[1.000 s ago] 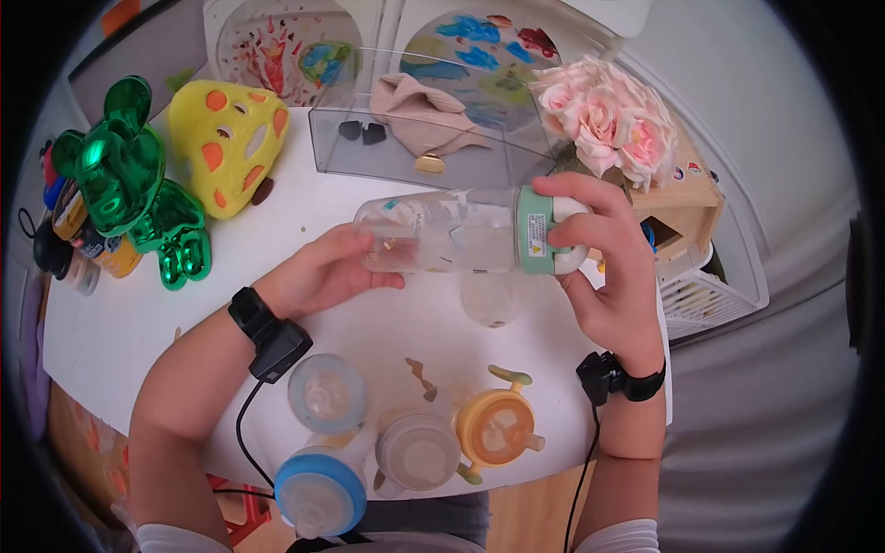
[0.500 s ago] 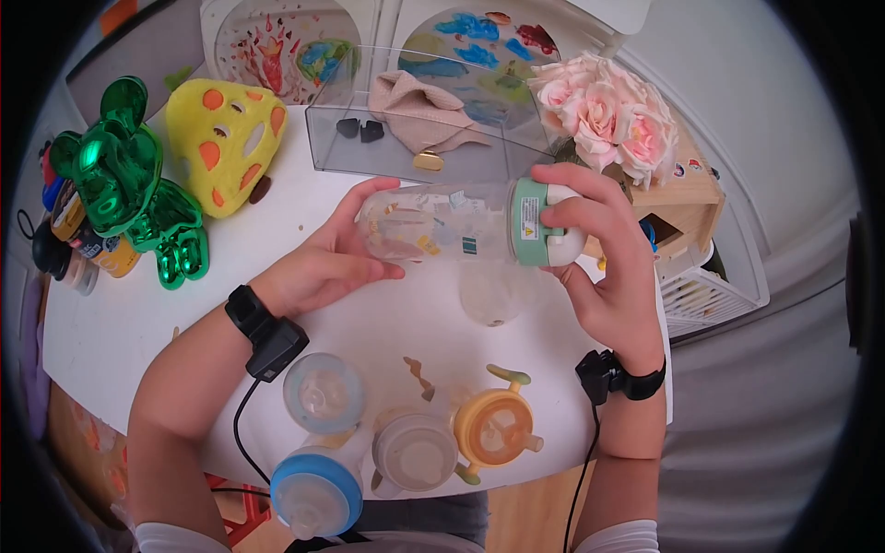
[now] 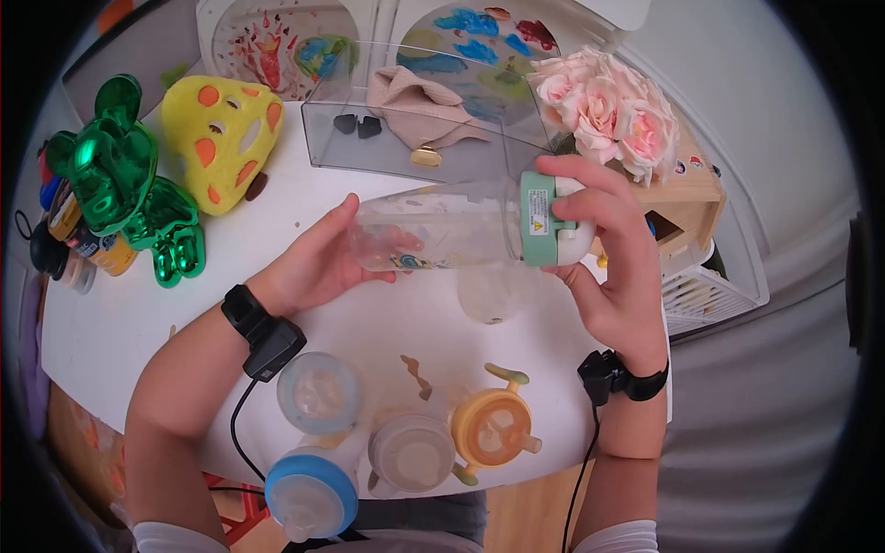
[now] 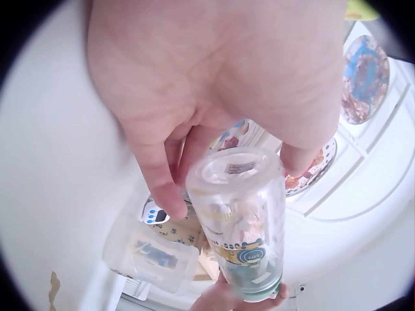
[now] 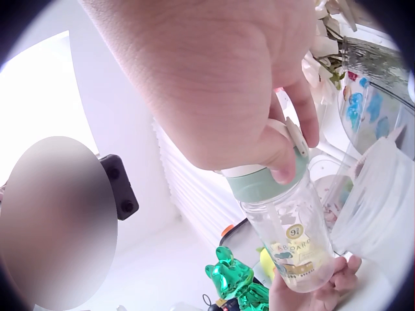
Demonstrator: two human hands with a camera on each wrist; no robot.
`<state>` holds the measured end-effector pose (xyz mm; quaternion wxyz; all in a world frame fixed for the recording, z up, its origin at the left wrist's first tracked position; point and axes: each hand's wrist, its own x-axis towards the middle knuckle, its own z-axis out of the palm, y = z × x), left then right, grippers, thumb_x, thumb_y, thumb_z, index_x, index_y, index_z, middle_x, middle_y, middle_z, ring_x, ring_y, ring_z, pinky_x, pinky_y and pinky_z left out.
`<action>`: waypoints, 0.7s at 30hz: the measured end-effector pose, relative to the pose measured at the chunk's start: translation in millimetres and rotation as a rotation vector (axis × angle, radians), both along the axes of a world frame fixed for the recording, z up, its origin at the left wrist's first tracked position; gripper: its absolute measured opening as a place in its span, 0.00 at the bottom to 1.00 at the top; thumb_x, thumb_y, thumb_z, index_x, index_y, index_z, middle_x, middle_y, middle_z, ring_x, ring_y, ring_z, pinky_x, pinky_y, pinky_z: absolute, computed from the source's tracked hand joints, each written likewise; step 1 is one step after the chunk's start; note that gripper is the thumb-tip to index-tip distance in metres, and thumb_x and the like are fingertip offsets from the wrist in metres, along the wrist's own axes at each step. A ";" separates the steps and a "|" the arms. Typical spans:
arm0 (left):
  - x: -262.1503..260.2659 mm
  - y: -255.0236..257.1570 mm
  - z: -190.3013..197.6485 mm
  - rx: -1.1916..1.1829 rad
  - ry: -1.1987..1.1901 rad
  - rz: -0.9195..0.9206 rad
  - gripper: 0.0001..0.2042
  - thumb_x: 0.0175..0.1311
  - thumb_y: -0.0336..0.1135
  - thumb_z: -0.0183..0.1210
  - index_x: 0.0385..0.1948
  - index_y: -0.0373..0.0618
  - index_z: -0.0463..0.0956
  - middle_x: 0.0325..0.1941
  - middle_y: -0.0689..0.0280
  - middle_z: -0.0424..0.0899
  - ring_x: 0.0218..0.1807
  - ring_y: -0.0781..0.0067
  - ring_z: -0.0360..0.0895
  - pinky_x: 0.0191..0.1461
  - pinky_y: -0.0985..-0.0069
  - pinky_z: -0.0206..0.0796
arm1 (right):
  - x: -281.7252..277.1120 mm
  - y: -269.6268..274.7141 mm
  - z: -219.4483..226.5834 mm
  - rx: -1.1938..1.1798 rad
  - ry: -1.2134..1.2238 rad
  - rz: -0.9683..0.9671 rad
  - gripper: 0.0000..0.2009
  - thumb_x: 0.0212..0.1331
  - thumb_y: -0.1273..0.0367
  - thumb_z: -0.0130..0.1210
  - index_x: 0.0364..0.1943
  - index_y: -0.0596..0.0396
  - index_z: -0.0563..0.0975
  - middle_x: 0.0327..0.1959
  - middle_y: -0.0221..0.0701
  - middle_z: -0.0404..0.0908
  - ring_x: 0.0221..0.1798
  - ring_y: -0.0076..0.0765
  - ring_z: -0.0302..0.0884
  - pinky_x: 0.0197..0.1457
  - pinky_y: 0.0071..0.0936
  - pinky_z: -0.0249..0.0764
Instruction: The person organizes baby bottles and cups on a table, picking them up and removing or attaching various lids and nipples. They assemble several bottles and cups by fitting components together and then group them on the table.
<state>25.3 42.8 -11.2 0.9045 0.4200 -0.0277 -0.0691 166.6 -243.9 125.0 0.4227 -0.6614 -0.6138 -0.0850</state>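
A clear bottle (image 3: 438, 226) with a green collar (image 3: 537, 219) lies level above the table. My right hand (image 3: 613, 249) grips its capped end; in the right wrist view the thumb presses the green collar (image 5: 262, 184). At the base my left hand (image 3: 318, 258) is spread, thumb raised, with fingers partly seen through the clear wall. The left wrist view shows the base of the bottle (image 4: 240, 214) between the parted thumb and fingers of my left hand (image 4: 214, 78). Another clear container (image 3: 493, 293) stands beneath the bottle.
Near the front edge stand a blue-ringed bottle (image 3: 312, 498), a pale-ringed bottle (image 3: 320, 392), a grey-topped cup (image 3: 412, 452) and an orange cup (image 3: 493, 429). Behind are a clear box (image 3: 346, 152) and roses (image 3: 608, 115); a green figure (image 3: 115, 175) and yellow plush (image 3: 221, 138) sit left.
The bottle has turned about its long axis, so different prints face up. My left thumb has moved off its side and upward, and the fingers have shifted around the base. My right hand keeps its grip.
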 end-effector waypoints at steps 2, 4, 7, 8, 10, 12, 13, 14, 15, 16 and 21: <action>-0.6 -0.5 -0.2 0.056 0.001 0.021 0.37 0.82 0.61 0.50 0.79 0.40 0.60 0.73 0.47 0.77 0.68 0.52 0.80 0.67 0.62 0.76 | 0.2 -0.4 -1.4 0.011 0.027 0.006 0.28 0.47 0.88 0.62 0.54 0.51 0.80 0.66 0.41 0.81 0.63 0.51 0.81 0.64 0.37 0.79; -1.4 2.1 -1.3 0.019 -0.008 0.040 0.36 0.82 0.58 0.50 0.79 0.38 0.59 0.73 0.46 0.77 0.68 0.53 0.80 0.67 0.63 0.76 | -0.2 -1.1 -0.7 0.019 0.049 0.015 0.28 0.47 0.88 0.63 0.55 0.51 0.80 0.67 0.41 0.81 0.63 0.50 0.81 0.64 0.37 0.79; -0.5 4.8 -0.5 -0.072 -0.040 0.023 0.34 0.82 0.54 0.50 0.79 0.38 0.60 0.74 0.44 0.76 0.69 0.53 0.80 0.68 0.63 0.76 | -1.2 -3.1 2.4 0.020 0.078 0.005 0.29 0.46 0.88 0.63 0.55 0.50 0.80 0.67 0.41 0.81 0.63 0.49 0.81 0.62 0.37 0.79; 0.0 5.7 -0.4 -0.071 -0.043 0.024 0.34 0.82 0.54 0.50 0.79 0.38 0.60 0.74 0.44 0.76 0.69 0.53 0.80 0.68 0.63 0.76 | 0.3 -5.2 4.1 0.023 0.056 -0.016 0.30 0.46 0.88 0.63 0.57 0.50 0.79 0.68 0.41 0.80 0.65 0.48 0.80 0.63 0.37 0.79; 1.5 7.2 -1.8 -0.105 -0.065 0.029 0.32 0.81 0.51 0.52 0.78 0.38 0.62 0.72 0.43 0.76 0.67 0.52 0.80 0.69 0.63 0.76 | 2.9 -8.8 5.7 0.027 0.033 -0.036 0.31 0.46 0.87 0.64 0.58 0.50 0.78 0.69 0.41 0.80 0.67 0.48 0.80 0.64 0.37 0.79; 3.1 9.0 -3.5 -0.124 -0.062 0.032 0.32 0.81 0.51 0.52 0.77 0.37 0.63 0.70 0.43 0.77 0.66 0.51 0.80 0.69 0.63 0.76 | 5.4 -12.5 7.0 0.068 0.136 -0.020 0.33 0.46 0.87 0.65 0.61 0.49 0.77 0.72 0.41 0.77 0.71 0.47 0.77 0.68 0.38 0.79; 3.9 9.7 -3.7 -0.144 -0.057 0.034 0.31 0.81 0.51 0.52 0.75 0.36 0.64 0.69 0.43 0.78 0.64 0.51 0.81 0.69 0.63 0.75 | 7.8 -15.4 8.7 0.069 0.133 -0.021 0.33 0.46 0.87 0.65 0.61 0.49 0.77 0.72 0.41 0.77 0.71 0.47 0.77 0.68 0.38 0.79; 4.3 9.9 -3.5 -0.143 -0.059 0.032 0.31 0.81 0.51 0.52 0.75 0.36 0.64 0.69 0.43 0.78 0.64 0.51 0.81 0.69 0.63 0.75 | 10.6 -19.0 10.5 0.048 0.109 -0.037 0.33 0.48 0.85 0.66 0.63 0.49 0.76 0.73 0.41 0.76 0.73 0.46 0.75 0.69 0.39 0.78; 3.9 9.9 -3.5 -0.168 -0.047 0.062 0.31 0.81 0.51 0.52 0.74 0.36 0.66 0.67 0.43 0.79 0.63 0.51 0.81 0.68 0.63 0.75 | 12.9 -22.3 12.0 0.028 0.085 -0.054 0.34 0.49 0.84 0.67 0.64 0.48 0.76 0.75 0.41 0.74 0.75 0.46 0.74 0.70 0.40 0.78; 3.3 9.7 -3.2 -0.191 -0.033 0.091 0.30 0.81 0.51 0.52 0.73 0.35 0.67 0.66 0.44 0.80 0.62 0.50 0.81 0.68 0.63 0.74 | 15.4 -25.2 13.6 0.029 0.086 -0.058 0.34 0.49 0.84 0.67 0.64 0.48 0.76 0.75 0.41 0.74 0.75 0.46 0.74 0.70 0.40 0.78; 4.0 5.7 -2.0 -0.173 0.005 0.216 0.27 0.81 0.51 0.53 0.67 0.34 0.73 0.64 0.47 0.81 0.60 0.51 0.81 0.69 0.63 0.72 | 20.6 -50.5 22.4 0.077 0.066 -0.115 0.35 0.56 0.78 0.71 0.71 0.53 0.72 0.75 0.41 0.74 0.77 0.45 0.72 0.78 0.42 0.70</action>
